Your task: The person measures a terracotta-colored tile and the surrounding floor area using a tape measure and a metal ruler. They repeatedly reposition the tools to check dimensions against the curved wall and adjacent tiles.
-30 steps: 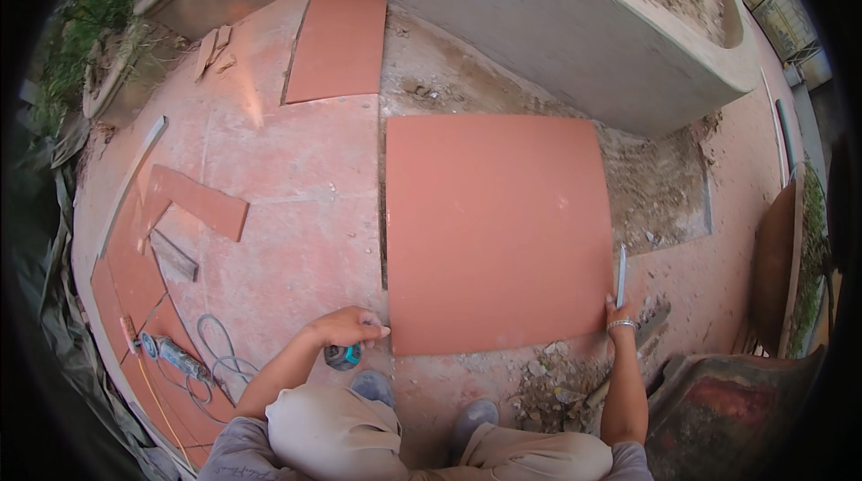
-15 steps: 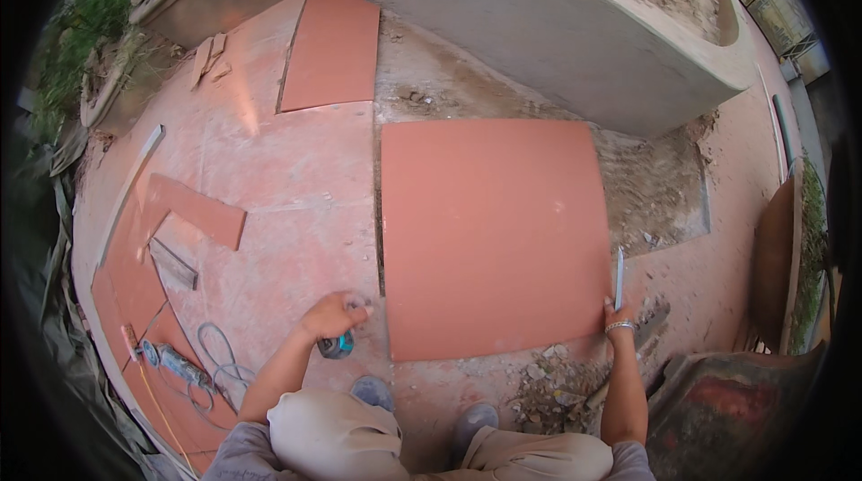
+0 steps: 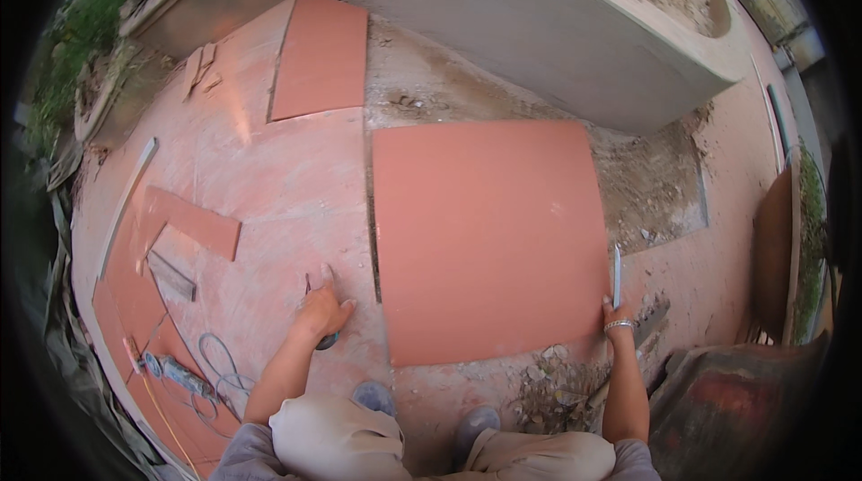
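Note:
A large reddish-pink slab point(image 3: 489, 238) lies flat before me, partly over a strip of bare earth. My right hand point(image 3: 615, 312), a bracelet at its wrist, is closed at the slab's lower right edge. From it a narrow grey metal bar point(image 3: 617, 270) points away from me along that edge. My left hand point(image 3: 321, 312) is left of the slab, over the pink floor, index finger stretched forward and thumb out to the right. Beside its fingertips shows a thin dark thing, too small to name. Mostly hidden under its wrist is a teal and black tool point(image 3: 329, 340).
A curved concrete wall point(image 3: 512, 23) bounds the far side. Left lie slab offcuts point(image 3: 193, 220), a long metal strip point(image 3: 128, 207) and a corded angle grinder point(image 3: 184, 378). Rubble point(image 3: 552, 382) lies near my feet, and a dark curved sheet point(image 3: 732, 409) stands at lower right.
My left hand has shifted slightly left and forward, its index finger now extended. Its wrist now covers more of the teal tool. My right hand stays at the slab edge with the bar.

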Tool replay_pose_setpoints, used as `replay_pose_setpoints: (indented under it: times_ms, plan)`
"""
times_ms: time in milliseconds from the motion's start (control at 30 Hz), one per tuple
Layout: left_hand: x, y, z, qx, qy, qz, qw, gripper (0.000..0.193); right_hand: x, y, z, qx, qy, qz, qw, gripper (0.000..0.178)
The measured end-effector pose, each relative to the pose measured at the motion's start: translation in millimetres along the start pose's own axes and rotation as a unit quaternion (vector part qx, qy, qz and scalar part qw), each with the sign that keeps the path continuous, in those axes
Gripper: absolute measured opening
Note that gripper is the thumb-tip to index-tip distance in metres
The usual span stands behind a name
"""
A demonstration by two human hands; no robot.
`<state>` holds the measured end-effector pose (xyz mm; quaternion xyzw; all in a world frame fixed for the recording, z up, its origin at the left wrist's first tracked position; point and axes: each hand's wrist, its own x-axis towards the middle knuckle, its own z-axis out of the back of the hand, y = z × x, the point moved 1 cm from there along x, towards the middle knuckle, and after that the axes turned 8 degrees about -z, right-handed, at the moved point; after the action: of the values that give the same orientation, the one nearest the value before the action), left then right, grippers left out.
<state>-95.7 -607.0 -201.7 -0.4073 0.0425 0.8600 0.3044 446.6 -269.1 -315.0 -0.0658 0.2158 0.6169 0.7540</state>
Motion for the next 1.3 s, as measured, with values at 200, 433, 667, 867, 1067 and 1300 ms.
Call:
replay_pose_setpoints:
  times_ms: [200,433,667,867,1067,1300]
  plan:
    - [2,-1,0,0.012,-0.010,-0.018,1.000,0.100,-16,20,16,-0.002,0.022,-0.009,1.000,0.052]
    - [5,-11,-2,0.022,-0.014,-0.035,0.999,0.104,-20,24,21,0.067,0.038,0.007,0.997,0.046]
    - [10,-12,-5,0.054,-0.014,-0.040,0.998,0.106,-17,20,17,0.053,0.037,-0.002,0.998,0.047]
    - [12,-14,-8,0.062,-0.017,-0.039,0.997,0.105,-19,21,17,0.073,0.013,0.017,0.997,0.046]
    - [15,-12,-9,0.066,-0.022,-0.048,0.996,0.105,-21,23,18,0.064,0.024,-0.003,0.998,0.044]
    - [14,-12,-10,0.074,-0.029,-0.051,0.996,0.106,-21,23,19,0.068,0.029,-0.003,0.997,0.043]
